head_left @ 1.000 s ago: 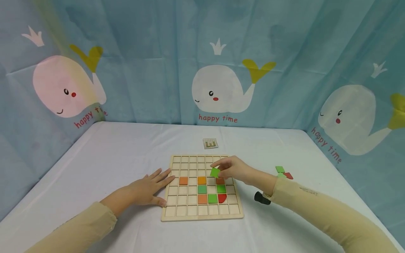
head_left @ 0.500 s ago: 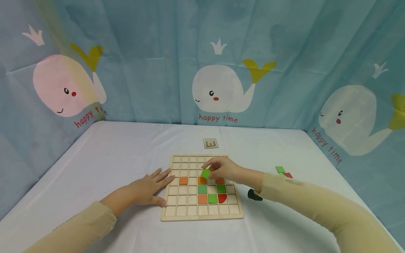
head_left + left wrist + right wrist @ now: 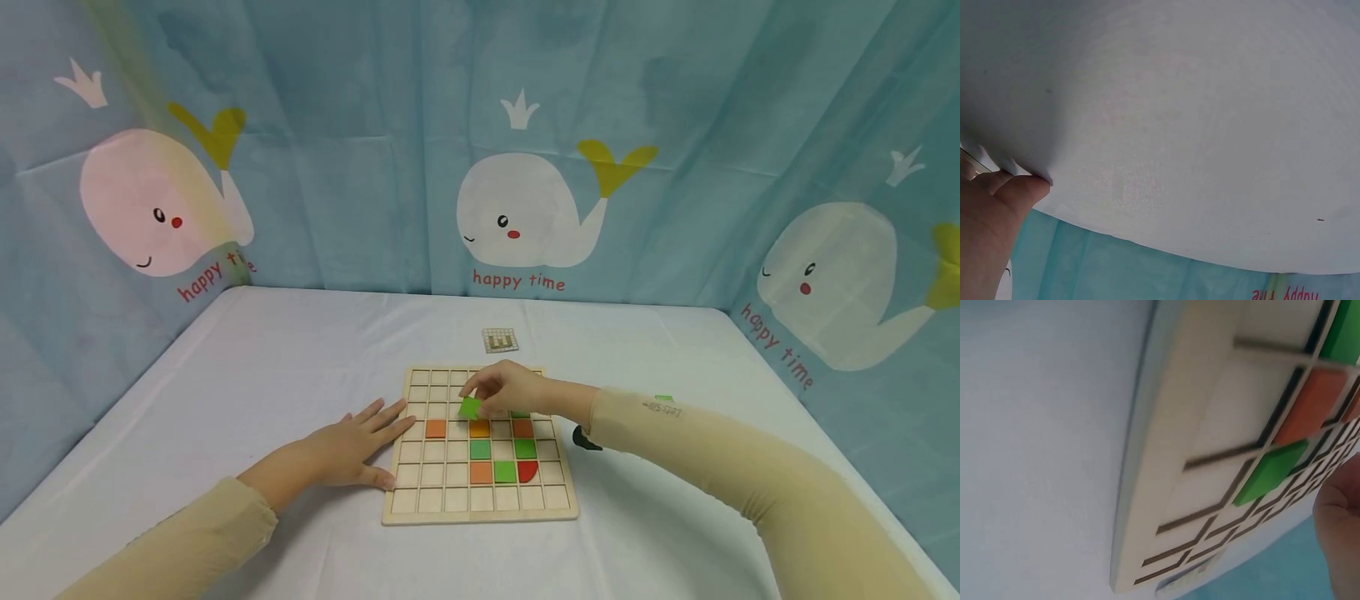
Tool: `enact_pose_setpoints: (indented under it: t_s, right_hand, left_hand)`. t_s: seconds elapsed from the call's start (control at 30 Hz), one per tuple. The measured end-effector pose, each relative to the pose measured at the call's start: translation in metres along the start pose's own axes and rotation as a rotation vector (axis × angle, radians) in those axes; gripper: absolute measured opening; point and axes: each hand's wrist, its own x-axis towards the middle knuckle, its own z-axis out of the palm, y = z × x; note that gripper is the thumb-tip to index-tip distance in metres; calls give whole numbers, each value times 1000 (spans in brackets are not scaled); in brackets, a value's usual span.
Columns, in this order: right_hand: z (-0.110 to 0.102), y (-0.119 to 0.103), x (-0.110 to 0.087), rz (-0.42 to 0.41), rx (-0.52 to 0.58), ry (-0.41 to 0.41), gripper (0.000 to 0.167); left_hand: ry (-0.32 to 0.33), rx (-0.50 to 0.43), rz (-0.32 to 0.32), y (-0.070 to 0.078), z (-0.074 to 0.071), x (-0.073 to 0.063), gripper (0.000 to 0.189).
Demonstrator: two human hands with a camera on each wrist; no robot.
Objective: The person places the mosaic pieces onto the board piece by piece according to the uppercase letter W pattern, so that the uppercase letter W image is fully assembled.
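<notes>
My right hand [image 3: 512,389] pinches a green square tile [image 3: 470,407] between thumb and fingers. The tile is tilted over the upper middle of a wooden grid board [image 3: 423,500]. Just below it lies a yellow-orange tile [image 3: 479,430], partly covered. My left hand [image 3: 347,448] lies spread, its fingertips and thumb at the board's left edge. Set in the cells are an orange tile [image 3: 435,428], a teal tile [image 3: 480,450], a red rounded piece [image 3: 528,472] and several other green and orange tiles. In the right wrist view, a green tile [image 3: 1270,473] sits beside an orange-red tile [image 3: 1312,405].
A small card with a grid pattern [image 3: 500,340] lies behind the board on the white tablecloth [image 3: 315,358]. Right of the board, a black object [image 3: 585,438] is partly hidden by my sleeve. A green tile [image 3: 663,398] peeks out beyond that sleeve. Whale-printed curtains [image 3: 360,192] surround the table.
My right hand has moved left across the board with the green tile, uncovering a green tile in the grid behind it. The right sleeve now covers the loose red tile. My left hand stays put.
</notes>
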Motion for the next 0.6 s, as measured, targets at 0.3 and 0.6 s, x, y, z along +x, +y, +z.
enact_pose_setpoints:
  t_s: [0.3,0.6]
  right_hand:
    - [-4,0,34,-62,-138,-119,29]
    - [-2,5,61,-85,-202,-181,27]
  left_hand:
    - [-4,-6,4,1,-1,-1,93]
    - [-11,-21,8,2,-2,-1,93]
